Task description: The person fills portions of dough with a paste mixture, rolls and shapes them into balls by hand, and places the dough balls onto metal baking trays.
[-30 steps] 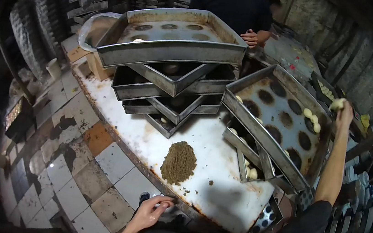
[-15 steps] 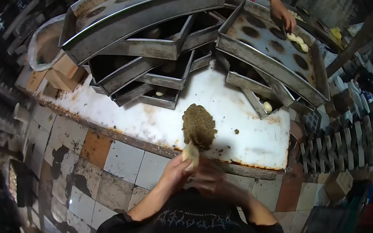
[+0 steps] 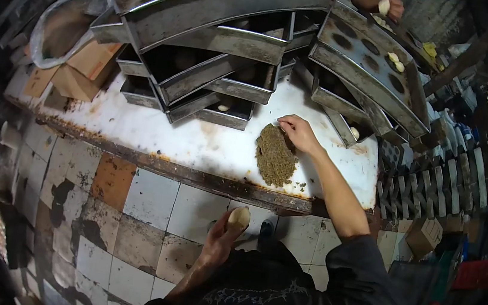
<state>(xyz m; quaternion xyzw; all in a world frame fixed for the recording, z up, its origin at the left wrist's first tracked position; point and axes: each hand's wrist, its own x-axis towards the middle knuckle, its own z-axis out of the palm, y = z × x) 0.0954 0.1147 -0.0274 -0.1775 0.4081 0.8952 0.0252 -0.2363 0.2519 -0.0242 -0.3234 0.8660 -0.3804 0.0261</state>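
My left hand (image 3: 221,234) holds a pale piece of dough (image 3: 239,218) in its curled fingers, low in front of my body and off the table's front edge. A mound of crumbly brown-green filling (image 3: 275,156) lies on the white tabletop (image 3: 208,148). At the mound's upper right edge is my right hand (image 3: 299,132), its fingers bent together at the filling; whether anything is between them is too small to tell. In the upper tray (image 3: 371,89) on the right, a few pale dough pieces (image 3: 395,61) lie near its far side.
Metal trays (image 3: 227,39) are stacked crosswise at the back left and centre. A plastic-lined bag (image 3: 65,30) and cardboard boxes (image 3: 84,74) stand at the left. Another person's hand (image 3: 394,9) holds a pale dough piece behind the right trays. More trays (image 3: 451,182) stand at far right.
My right hand first left the right tray for the dough by my left hand, then reached the mound. My left hand now holds dough. The other person's hand has left the right tray, and the view has shifted.
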